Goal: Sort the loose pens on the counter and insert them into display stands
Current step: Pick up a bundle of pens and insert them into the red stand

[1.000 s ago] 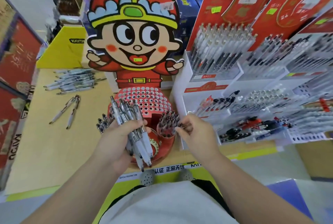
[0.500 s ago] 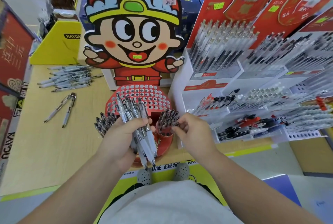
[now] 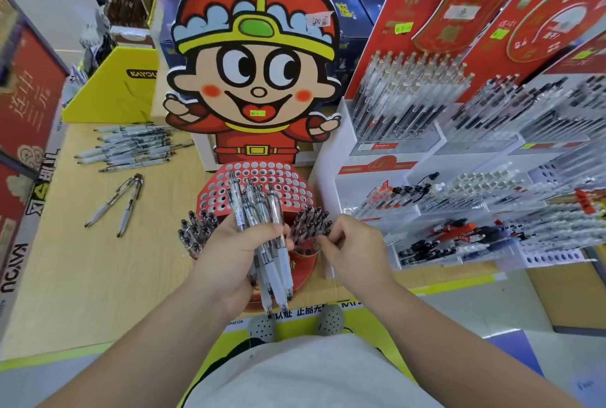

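Note:
My left hand [image 3: 229,256] grips a bundle of several white-barrelled pens [image 3: 262,227], tips pointing down toward me. It hovers over the red display stand [image 3: 262,178], whose top is full of round holes. My right hand [image 3: 354,250] has its fingers curled at the cluster of dark pen tops [image 3: 311,220] standing in the stand's right cup; whether it pinches one is hidden. More dark pens [image 3: 195,230] stand in the left cup. A pile of loose pens [image 3: 131,148] and two separate pens [image 3: 121,204] lie on the wooden counter [image 3: 82,260] at left.
A cartoon figure cutout [image 3: 255,79] rises behind the red stand. White tiered racks [image 3: 459,211] full of pens fill the right side. A yellow box [image 3: 111,89] stands at the back left, red boxes [image 3: 23,119] along the left edge.
My left hand has lifted its pen bundle slightly up over the stand. My right hand stays at the right cup's pens, shifting a little toward the bundle.

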